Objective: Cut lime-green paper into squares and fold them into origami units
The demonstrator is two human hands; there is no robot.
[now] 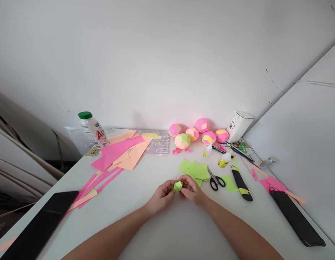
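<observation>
A small folded piece of green paper [178, 186] is held between both hands above the near middle of the table. My left hand [164, 193] pinches its left side, fingers closed. My right hand [193, 189] grips the right side with fingertips bent round it. Just behind my right hand lie several green paper squares [202, 171], loosely overlapping. Scissors [217, 181] with black handles rest to the right of them, beside another green square [229, 184] and a black and yellow utility knife [241, 184].
Several pink, peach and green paper balls [182, 141] stand by the wall. Two small glue bottles [224, 159] are before them. Pink and peach sheets [116, 151], a white bottle [94, 130] and a dark tablet [45, 220] lie left. A black phone [297, 218] is at right.
</observation>
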